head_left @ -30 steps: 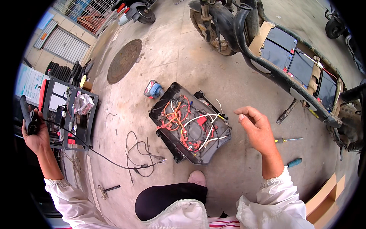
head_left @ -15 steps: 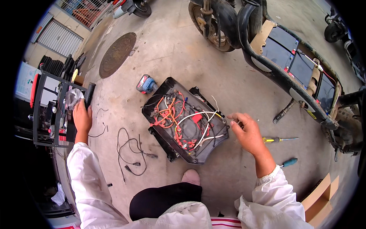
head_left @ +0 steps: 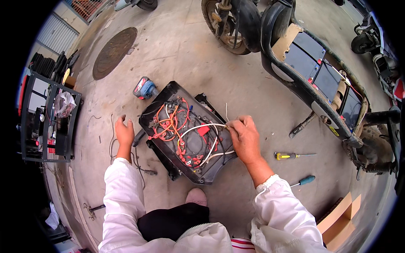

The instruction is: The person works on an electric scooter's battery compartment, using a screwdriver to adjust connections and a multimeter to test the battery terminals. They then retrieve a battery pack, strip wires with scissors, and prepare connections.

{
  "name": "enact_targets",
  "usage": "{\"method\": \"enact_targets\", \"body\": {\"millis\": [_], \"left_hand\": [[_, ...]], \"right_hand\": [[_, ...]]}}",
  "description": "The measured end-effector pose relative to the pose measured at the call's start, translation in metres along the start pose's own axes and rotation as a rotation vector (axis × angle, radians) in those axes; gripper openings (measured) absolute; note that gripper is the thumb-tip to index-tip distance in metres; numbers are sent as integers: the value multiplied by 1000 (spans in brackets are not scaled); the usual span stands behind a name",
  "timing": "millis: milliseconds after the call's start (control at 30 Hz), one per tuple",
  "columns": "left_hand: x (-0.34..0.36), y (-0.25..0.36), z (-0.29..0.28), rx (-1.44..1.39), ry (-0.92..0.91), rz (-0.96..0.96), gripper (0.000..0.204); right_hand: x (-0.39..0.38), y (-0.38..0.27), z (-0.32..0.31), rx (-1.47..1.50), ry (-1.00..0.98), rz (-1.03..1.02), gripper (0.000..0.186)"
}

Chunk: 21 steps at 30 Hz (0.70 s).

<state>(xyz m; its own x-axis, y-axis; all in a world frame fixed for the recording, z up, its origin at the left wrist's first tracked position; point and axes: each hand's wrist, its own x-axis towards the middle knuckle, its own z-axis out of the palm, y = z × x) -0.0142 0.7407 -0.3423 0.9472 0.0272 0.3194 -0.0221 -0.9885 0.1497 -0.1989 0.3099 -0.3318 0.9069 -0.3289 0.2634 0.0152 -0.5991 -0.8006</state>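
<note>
My right hand (head_left: 242, 138) has its fingers pinched on white wire at the right edge of a black plastic housing (head_left: 195, 156) lying on the concrete, filled with tangled red, orange, white and black wires (head_left: 173, 122). My left hand (head_left: 124, 134) is empty with fingers apart, left of the housing, beside a black tube-shaped object (head_left: 138, 137) on the floor. A blue cordless power tool (head_left: 145, 88) lies above the housing. A yellow-handled screwdriver (head_left: 286, 155) and a teal-handled one (head_left: 306, 180) lie to the right.
A scooter with exposed batteries (head_left: 310, 71) stands upper right. A metal tool cart (head_left: 74, 126) is at left, loose cables (head_left: 113, 135) beside it. A manhole cover (head_left: 114, 52) is in the floor. An open cardboard box (head_left: 339, 221) sits lower right; another scooter (head_left: 365, 44) is farther back.
My left hand has moved right from the cart and let go of the black object, now on the floor beside the housing. My right hand has moved onto the white wire.
</note>
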Motion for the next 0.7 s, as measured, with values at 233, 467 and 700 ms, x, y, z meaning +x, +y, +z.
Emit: {"method": "enact_targets", "body": {"millis": [233,467,700], "left_hand": [[-61,214,-85,-1181,-1176,-182,40],[-85,262,-86,-1622,-869,-333,61],[-84,237,-74,-1432,-661,-545,52]], "right_hand": [[-13,15,-63,979,412,476,11],[-29,7,-65,1166,179,418,11],[-47,14,-58,1104,25,423,12]]}}
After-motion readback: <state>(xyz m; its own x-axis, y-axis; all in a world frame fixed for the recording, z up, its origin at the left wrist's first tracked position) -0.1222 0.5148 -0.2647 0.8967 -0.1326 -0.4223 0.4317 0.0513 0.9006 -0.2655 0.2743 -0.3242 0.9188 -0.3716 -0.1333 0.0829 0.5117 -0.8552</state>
